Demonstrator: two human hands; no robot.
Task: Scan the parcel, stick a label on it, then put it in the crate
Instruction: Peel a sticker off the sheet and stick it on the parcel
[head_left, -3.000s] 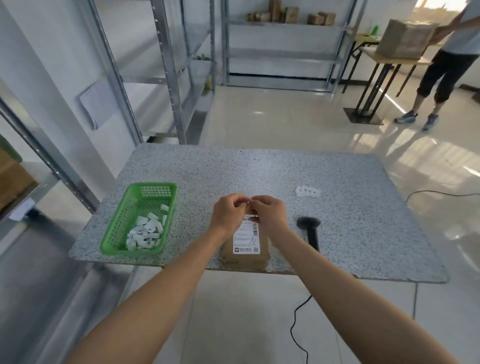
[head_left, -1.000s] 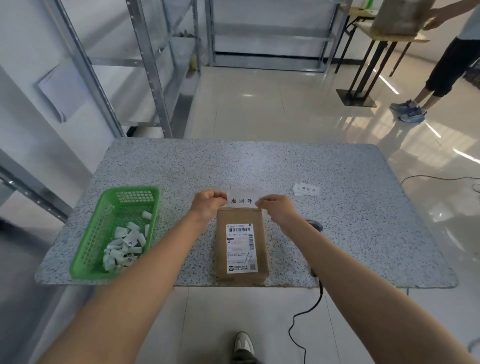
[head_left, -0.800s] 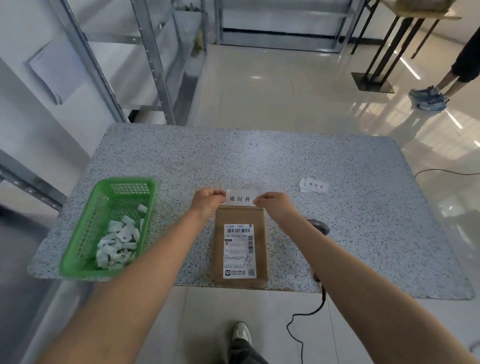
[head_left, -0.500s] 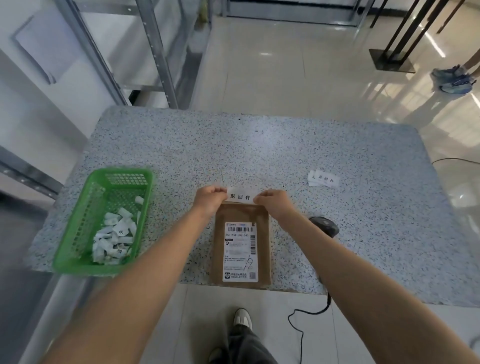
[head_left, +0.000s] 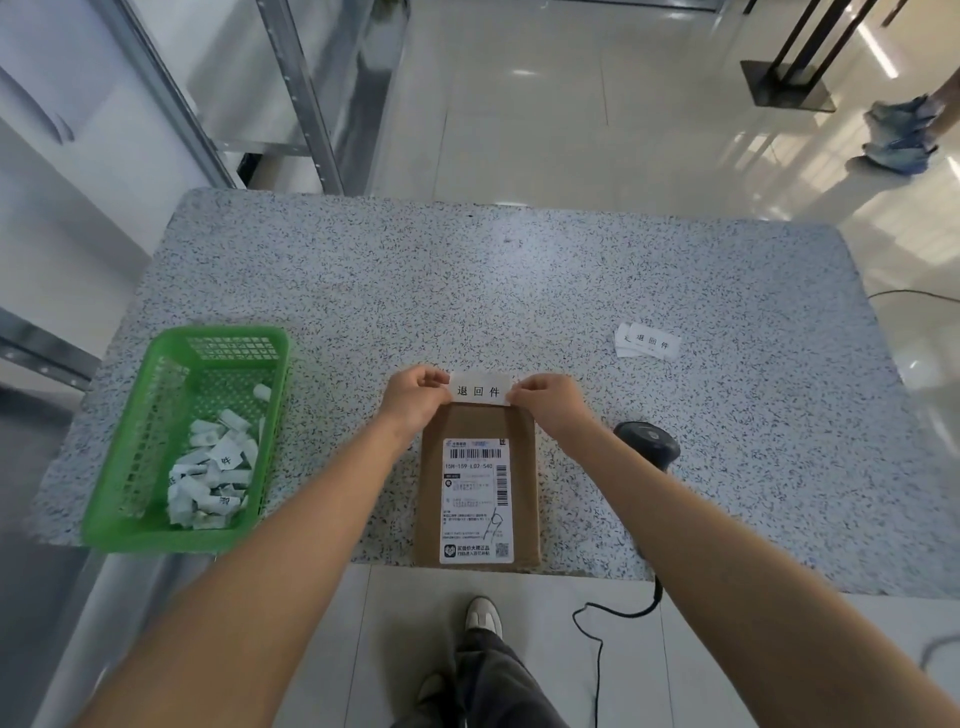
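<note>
Label, white paper strip with black characters (head_left: 478, 391): left hand (head_left: 413, 397) and right hand (head_left: 549, 402) pinch its ends (taut); lower squarely onto brown cardboard parcel (head_left: 478, 483), smoothing outward.

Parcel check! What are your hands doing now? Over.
Left hand and right hand pinch label ends. Held over parcel far edge. Nothing in way.

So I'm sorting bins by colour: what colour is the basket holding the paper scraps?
Bright green basket, clearest in the head view.
</note>
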